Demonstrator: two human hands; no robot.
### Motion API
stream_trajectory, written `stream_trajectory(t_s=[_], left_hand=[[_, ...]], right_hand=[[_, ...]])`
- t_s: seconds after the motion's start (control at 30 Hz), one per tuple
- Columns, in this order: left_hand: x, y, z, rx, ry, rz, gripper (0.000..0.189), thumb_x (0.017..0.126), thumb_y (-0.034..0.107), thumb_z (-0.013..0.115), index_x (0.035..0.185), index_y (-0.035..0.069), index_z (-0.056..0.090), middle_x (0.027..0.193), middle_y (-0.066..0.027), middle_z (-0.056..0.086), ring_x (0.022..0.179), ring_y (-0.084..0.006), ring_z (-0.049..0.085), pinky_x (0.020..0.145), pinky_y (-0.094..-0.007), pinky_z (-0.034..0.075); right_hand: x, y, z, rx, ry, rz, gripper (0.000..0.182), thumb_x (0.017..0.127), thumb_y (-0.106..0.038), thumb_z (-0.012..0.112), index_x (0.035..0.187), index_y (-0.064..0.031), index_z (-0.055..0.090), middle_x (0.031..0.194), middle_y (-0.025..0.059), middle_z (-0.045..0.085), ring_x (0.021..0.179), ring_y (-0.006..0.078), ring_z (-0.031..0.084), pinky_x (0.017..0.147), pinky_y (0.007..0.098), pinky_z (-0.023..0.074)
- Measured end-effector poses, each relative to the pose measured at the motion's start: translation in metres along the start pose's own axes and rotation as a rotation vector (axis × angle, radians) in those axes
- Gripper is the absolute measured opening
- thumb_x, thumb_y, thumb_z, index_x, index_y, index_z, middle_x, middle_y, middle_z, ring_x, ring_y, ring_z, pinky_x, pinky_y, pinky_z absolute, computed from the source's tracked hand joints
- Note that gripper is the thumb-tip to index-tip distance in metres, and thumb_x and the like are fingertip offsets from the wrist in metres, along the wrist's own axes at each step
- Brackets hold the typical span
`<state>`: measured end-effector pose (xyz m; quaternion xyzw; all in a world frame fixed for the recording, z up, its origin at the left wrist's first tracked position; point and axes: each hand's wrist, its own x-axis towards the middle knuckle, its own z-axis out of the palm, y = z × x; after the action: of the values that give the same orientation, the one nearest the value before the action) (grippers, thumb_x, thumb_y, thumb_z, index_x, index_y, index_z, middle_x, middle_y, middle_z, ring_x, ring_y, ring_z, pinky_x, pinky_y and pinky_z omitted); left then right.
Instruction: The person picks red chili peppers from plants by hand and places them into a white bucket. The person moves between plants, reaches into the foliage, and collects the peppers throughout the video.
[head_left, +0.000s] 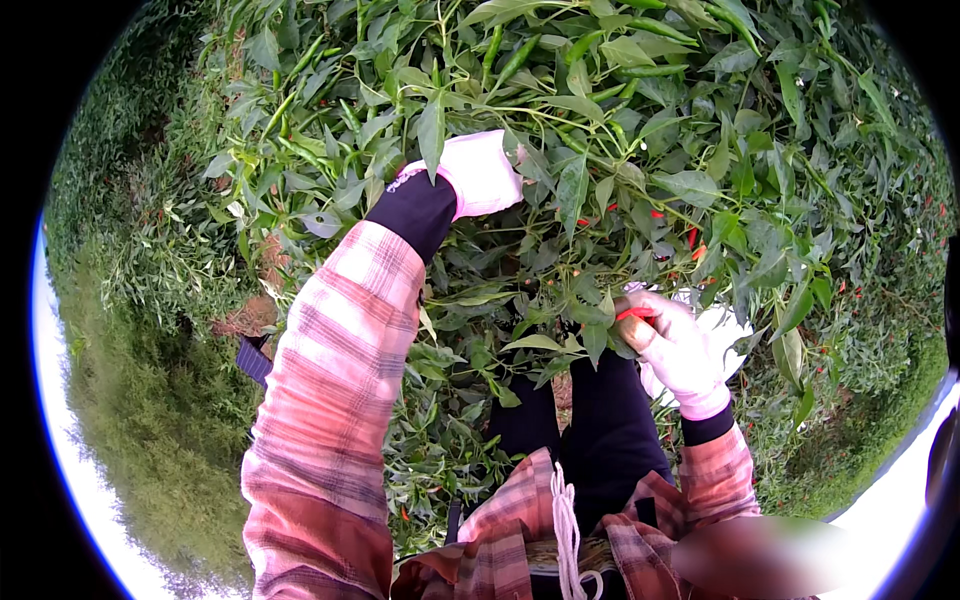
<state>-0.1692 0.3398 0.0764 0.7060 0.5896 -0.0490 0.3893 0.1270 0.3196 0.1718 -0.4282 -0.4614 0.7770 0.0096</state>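
Note:
My right hand (679, 364), in a pale glove with a stained thumb, pinches a red chili pepper (636, 313) between thumb and fingers. It is low on the right side of a leafy chili plant (581, 184), in front of a white plastic bag (724, 337). Further up and to the left, my left hand (480, 172) in a white glove reaches into the foliage. Leaves cover its fingers, so whether they hold anything is hidden. Other red chilies (692, 238) hang between the leaves above my right hand.
Green chilies (517, 60) grow thickly along the upper branches. A white cord (566, 517) dangles at my waist, and my dark trouser legs (611, 427) stand against the lower leaves. Dark striped cloth (255, 360) shows left of my sleeve. More chili plants (885, 292) spread to the right.

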Motion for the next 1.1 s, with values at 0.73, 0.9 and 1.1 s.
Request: stream_trajectory(t_s=[0.73, 0.9, 1.1], left_hand=[[0.013, 0.026, -0.020, 0.212, -0.309, 0.225, 0.030, 0.090, 0.028, 0.050, 0.110, 0.009, 0.062, 0.098, -0.0143, 0.065, 0.087, -0.0311, 0.062, 0.079, -0.0372, 0.051], [0.015, 0.014, 0.006, -0.200, -0.392, -0.038, 0.047, 0.085, 0.037, 0.057, 0.115, 0.002, 0.058, 0.107, -0.0175, 0.063, 0.099, -0.0301, 0.060, 0.084, -0.0348, 0.048], [0.005, 0.031, 0.019, -0.297, -0.519, -0.064, 0.073, 0.072, 0.054, 0.069, 0.110, -0.007, 0.055, 0.101, -0.0214, 0.065, 0.094, -0.0309, 0.064, 0.081, -0.0360, 0.051]], right_hand=[[-0.032, -0.010, 0.019, 0.542, 0.180, -0.066, 0.042, 0.088, -0.036, 0.060, 0.100, 0.0046, 0.060, 0.065, 0.0014, 0.050, 0.051, 0.0057, 0.039, 0.046, 0.0202, 0.0298], [0.009, -0.015, -0.003, 0.435, 0.292, -0.032, 0.033, 0.089, -0.018, 0.043, 0.112, 0.0013, 0.055, 0.070, 0.0009, 0.051, 0.053, 0.0056, 0.041, 0.046, 0.0187, 0.0318], [0.088, -0.055, -0.083, -0.058, 0.423, -0.146, 0.023, 0.091, -0.015, 0.041, 0.101, -0.0035, 0.060, 0.078, 0.0018, 0.059, 0.054, 0.0056, 0.046, 0.046, 0.0213, 0.0353]])
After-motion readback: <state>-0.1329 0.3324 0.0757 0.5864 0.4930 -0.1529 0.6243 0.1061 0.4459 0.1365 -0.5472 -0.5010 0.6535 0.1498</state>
